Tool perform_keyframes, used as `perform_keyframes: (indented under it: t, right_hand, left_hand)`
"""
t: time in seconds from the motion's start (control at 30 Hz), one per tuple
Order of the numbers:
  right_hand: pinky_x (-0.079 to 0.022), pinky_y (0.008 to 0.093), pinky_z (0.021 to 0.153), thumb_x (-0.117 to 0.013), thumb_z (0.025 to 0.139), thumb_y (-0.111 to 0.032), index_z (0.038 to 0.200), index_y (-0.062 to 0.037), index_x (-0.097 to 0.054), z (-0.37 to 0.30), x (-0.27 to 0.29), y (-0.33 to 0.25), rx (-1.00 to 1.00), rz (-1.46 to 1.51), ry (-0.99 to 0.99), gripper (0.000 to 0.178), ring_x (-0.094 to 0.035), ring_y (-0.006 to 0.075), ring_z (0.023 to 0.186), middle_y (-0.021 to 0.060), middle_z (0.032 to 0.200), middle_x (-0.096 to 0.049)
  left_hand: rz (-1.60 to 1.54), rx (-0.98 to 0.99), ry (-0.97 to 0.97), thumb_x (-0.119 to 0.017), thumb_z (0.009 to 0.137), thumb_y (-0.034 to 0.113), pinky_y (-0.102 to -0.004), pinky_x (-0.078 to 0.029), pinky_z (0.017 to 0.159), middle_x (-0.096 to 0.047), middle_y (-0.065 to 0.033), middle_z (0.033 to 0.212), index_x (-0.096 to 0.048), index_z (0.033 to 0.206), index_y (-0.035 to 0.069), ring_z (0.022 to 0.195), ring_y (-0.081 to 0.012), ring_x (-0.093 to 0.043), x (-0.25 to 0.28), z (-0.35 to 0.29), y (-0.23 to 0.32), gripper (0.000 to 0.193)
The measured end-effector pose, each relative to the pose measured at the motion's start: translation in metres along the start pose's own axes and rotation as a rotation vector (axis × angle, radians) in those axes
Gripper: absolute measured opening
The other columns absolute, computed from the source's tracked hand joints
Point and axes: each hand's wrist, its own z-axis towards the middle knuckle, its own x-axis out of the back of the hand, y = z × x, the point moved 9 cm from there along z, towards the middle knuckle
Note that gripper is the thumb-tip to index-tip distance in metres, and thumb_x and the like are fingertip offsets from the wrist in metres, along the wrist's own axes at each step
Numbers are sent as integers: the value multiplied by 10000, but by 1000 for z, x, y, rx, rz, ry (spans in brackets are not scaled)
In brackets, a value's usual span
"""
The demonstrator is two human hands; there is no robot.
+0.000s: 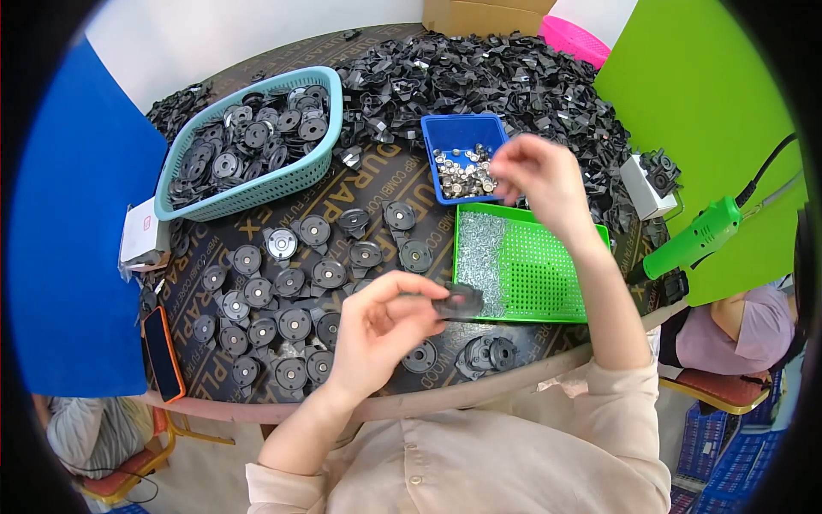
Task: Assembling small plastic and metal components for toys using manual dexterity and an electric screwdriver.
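Observation:
My left hand (381, 330) holds a round black plastic disc (461, 301) by its edge, just above the table's near side and beside the green tray (548, 283). My right hand (541, 176) hovers with pinched fingers over the small blue bin (462, 133) of shiny metal pieces; whether it holds one is too small to tell. Several similar black discs (282, 300) lie spread on the table to the left of my left hand.
A teal basket (257, 193) full of discs stands at the back left. A big heap of black parts (497, 77) fills the far side. A green power screwdriver (698, 236) hangs right. A phone (163, 353) lies at the left edge. Another person sits at the right.

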Motion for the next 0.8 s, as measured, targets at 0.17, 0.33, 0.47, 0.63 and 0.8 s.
perform_keyframes:
  t: [0.17,0.33,0.47,0.63,0.8]
  right_hand:
    - [-537,294,629,-677,727,28,835,-33,-658,-99,-20,-50,499,-163,5,126,-671,222,736,89,820,-671]
    - [-501,323,676,-733,661,9,818,-42,-669,-127,-42,-59,621,-241,35,177,-630,244,836,105,1027,-658]
    - [-486,322,676,-742,658,0,863,-46,-681,-132,-47,-51,607,-220,31,219,-610,237,814,104,1021,-652]
    - [-491,322,676,-717,704,18,888,-43,-681,-128,-49,-45,563,-120,-65,197,-609,238,821,111,1025,-646]
    - [-509,331,729,-699,743,19,900,-46,-681,-128,-52,-42,471,11,-248,171,-621,242,868,105,1034,-631]
  left_hand:
    - [-6,81,84,-622,884,21,-269,-546,792,-682,-124,1022,-579,1027,-21,899,-127,-652,6,3,-26,155]
    - [-176,225,105,-620,895,60,-302,-572,792,-681,-124,1025,-586,1119,-2,914,-150,-663,5,0,-32,235]
    - [-239,265,86,-603,913,98,-320,-580,786,-680,-94,1010,-551,1202,10,903,-153,-666,12,-2,-47,307]
    - [-435,348,84,-576,938,159,-334,-588,767,-653,-20,912,-599,994,50,836,-142,-672,7,-4,-51,125]
    - [-424,417,18,-588,922,118,-298,-591,736,-658,-28,925,-594,1038,55,854,-135,-672,3,-6,-60,132]
